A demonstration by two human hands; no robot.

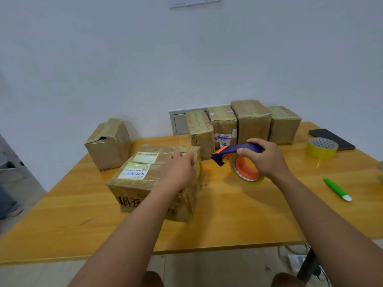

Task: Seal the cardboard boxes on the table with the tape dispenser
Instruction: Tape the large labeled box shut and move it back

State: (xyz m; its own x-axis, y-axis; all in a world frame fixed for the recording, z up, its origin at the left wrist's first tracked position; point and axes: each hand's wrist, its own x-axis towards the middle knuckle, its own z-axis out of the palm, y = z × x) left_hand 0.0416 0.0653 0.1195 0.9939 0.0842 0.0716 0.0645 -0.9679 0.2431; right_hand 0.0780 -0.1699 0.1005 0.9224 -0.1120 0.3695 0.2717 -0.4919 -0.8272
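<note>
A plain white wall backs the yellow wooden counter [228, 214], where we see a row of four taped brown cardboard boxes [253, 123] along the far edge and one more, partly open-topped box [107, 143] at the far left. Nearest to us sits the large brown cardboard box with white shipping labels [145, 183], and our left hand [180, 170] lies on its top near the right edge, fingers bent over the flaps; we cannot tell whether they are pinching tape or only pressing. Our right hand [267, 158] is wrapped round the handle of the blue and orange tape dispenser [238, 160], held just right of that box, its cutter end pointing toward it.

We judge the box to be light but soft-walled, so it wants steadying from above on the flaps, not squeezing at the sides. The dispenser is rigid plastic, best held by the handle, clear of the toothed blade. A spare yellow tape roll [322, 148], a black phone [331, 138] and a green and white pen [336, 189] lie to the right.
</note>
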